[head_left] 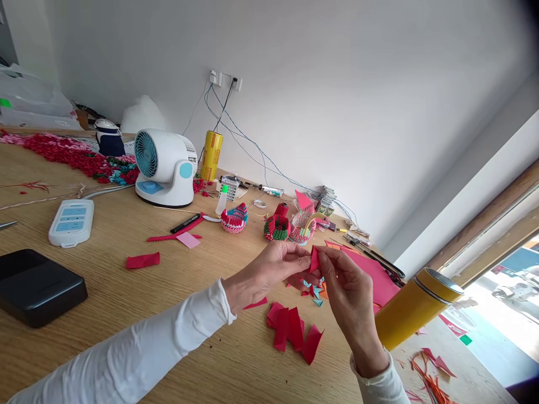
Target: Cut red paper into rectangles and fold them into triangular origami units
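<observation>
A small folded piece of red paper [314,260] is pinched between the fingers of both hands above the table. My left hand [278,262] grips it from the left, and my right hand [347,286] holds its right side. Below them, several loose red paper pieces [290,328] lie in a small pile on the wood. Small folded bits in red, light blue and orange [314,292] are partly hidden behind my hands. Farther back stand woven-looking folded-paper baskets, one pink and blue [234,218], one green and red [277,227].
A yellow flask [410,308] stands right of my right hand, beside red paper sheets [374,275]. At left are a white fan [168,168], a power strip [71,223] and a black box-shaped device [40,289]. A black marker [185,223] lies behind a single red strip [143,261].
</observation>
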Demonstrator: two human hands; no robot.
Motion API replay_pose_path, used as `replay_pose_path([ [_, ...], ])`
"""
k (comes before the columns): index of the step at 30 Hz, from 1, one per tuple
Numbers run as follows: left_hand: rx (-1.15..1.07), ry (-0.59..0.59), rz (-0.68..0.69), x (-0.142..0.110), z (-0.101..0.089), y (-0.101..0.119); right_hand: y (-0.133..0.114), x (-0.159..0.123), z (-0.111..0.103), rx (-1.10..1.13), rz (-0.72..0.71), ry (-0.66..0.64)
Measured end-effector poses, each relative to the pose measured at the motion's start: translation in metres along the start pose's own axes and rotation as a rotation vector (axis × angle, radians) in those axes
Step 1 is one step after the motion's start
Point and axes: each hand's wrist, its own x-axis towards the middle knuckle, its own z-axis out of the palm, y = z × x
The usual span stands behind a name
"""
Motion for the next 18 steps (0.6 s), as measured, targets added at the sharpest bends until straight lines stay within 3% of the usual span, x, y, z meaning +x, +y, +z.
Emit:
replay_pose_path([
  [4, 0.123, 0.027, 0.095, 0.002, 0.000, -0.003, -0.006, 0.001, -0.001, 0.064, 0.046, -0.085],
  [8, 0.166, 0.003, 0.148, 0.003, -0.001, -0.006, -0.007, 0.001, -0.003, 0.062, 0.074, -0.075],
  [18, 0.069, -0.074, -0.059, 0.001, -0.004, 0.006, 0.005, -0.001, -0.003, -0.074, -0.009, -0.010],
])
